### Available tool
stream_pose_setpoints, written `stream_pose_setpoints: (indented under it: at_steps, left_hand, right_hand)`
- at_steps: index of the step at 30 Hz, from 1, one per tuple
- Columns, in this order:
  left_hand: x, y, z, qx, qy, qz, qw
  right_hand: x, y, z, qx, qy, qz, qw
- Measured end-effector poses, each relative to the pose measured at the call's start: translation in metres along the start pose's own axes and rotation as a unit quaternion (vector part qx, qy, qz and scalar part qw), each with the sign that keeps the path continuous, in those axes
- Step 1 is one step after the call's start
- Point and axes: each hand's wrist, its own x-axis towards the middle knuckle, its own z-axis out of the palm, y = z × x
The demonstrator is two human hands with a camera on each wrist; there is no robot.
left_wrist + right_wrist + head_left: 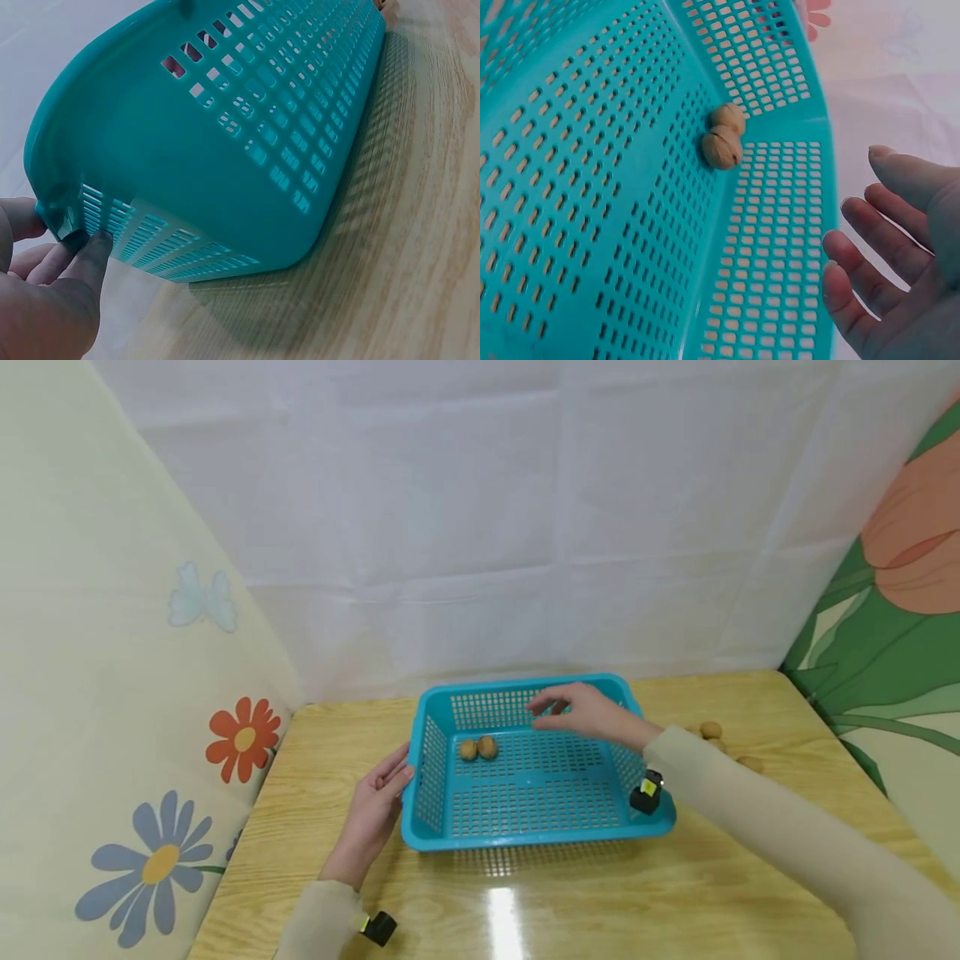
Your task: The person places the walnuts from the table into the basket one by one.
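A blue plastic basket (536,841) with perforated walls stands on the table. My left hand (372,803) holds its left rim; in the left wrist view the thumb is on the rim and the fingers (91,262) curl beneath it. Two walnuts (487,747) lie side by side in the basket's far left corner, touching each other. Over the far part of the basket hovers my right hand (577,708), its fingers loosely bent and holding nothing. The right wrist view shows its palm and parted fingers (866,270), apart from the walnuts (722,147).
Several more walnuts (711,730) lie on the wooden table (337,735) to the basket's right, partly hidden by my right sleeve (750,822). A white cloth (450,527) hangs behind the table, with floral sheets at both sides.
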Motion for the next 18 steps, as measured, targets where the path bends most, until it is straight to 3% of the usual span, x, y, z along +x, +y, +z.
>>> stream_pose_setpoints:
  at_steps: [6,18]
  left_hand:
    - [0.0,-0.001,-0.001,-0.004,-0.003,0.006,1.0]
    - [0.0,-0.002,0.0,-0.008,-0.008,0.008,0.9999]
  right_hand:
    - [-0.022,0.008,-0.017,-0.002,0.018,-0.015,0.9997]
    - [-0.081,0.042,-0.049,-0.021,0.057,0.012,0.9981]
